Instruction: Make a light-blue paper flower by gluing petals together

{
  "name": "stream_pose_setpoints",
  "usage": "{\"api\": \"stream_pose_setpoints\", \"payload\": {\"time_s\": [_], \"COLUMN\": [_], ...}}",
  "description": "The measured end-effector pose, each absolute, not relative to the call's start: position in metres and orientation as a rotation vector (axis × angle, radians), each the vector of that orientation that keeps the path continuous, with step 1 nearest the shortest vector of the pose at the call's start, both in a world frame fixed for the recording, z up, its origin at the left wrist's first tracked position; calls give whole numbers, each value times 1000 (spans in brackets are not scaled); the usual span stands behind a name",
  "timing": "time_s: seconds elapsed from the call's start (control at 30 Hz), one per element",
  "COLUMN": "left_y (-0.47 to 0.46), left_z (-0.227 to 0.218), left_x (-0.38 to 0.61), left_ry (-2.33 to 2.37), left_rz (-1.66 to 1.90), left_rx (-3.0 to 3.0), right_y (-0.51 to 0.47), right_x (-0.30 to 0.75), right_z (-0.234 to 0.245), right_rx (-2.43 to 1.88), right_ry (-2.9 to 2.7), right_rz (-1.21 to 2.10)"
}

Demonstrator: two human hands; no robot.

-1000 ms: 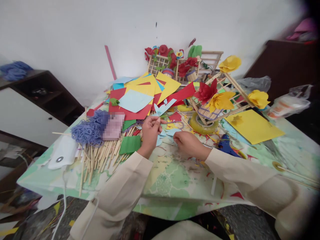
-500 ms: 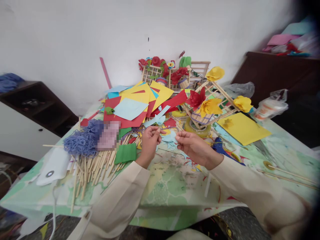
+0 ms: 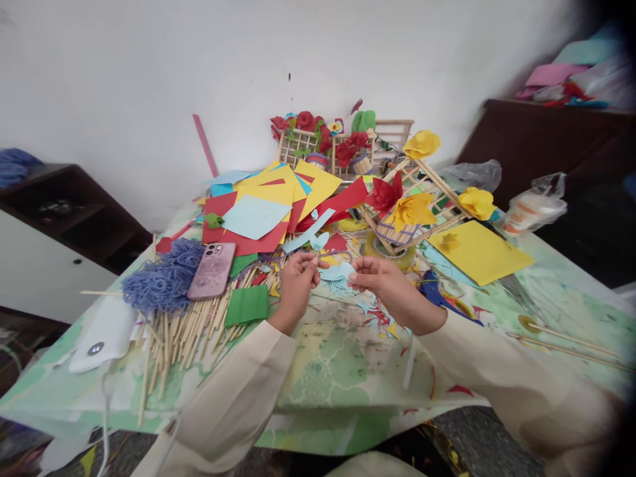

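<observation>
Both my hands meet over the middle of the table (image 3: 338, 358). My left hand (image 3: 297, 281) pinches a light blue paper cut-out (image 3: 318, 241) whose petals stick up above the fingers. My right hand (image 3: 385, 285) is closed on a second light blue paper piece (image 3: 340, 271), held just to the right of the left fingertips. Small blue and red paper scraps (image 3: 370, 313) lie under and around both hands. A folded green paper (image 3: 247, 305) rests just left of my left wrist.
A pile of red, yellow and blue paper sheets (image 3: 268, 202) lies behind the hands. At left are wooden sticks (image 3: 183, 331), purple yarn (image 3: 159, 281), a phone (image 3: 212, 269) and a white device (image 3: 102, 331). Stick frames with paper flowers (image 3: 412, 205), a tape roll (image 3: 377, 248) and a yellow sheet (image 3: 479, 252) stand right.
My right hand has lifted off the table and come toward the left hand, closing on a blue piece. The view has tilted slightly downward.
</observation>
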State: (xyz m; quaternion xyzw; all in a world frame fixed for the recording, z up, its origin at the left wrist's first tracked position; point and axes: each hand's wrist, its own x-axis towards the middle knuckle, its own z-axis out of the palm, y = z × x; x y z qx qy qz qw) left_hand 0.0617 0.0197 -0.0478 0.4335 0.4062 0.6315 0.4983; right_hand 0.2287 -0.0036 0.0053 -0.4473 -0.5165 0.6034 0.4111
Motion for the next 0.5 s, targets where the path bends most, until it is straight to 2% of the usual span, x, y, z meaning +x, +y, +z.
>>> {"api": "stream_pose_setpoints", "payload": {"time_s": [0.33, 0.5], "left_y": [13, 11], "left_z": [-50, -50], "left_x": [68, 69], "left_ry": [984, 939], "left_rz": [1446, 1420], "left_rx": [1136, 1127], "right_y": [10, 20], "right_x": [225, 216], "right_z": [24, 23], "right_rx": [-1200, -1154], "right_ry": [-2000, -2187], "right_rz": [582, 312]}}
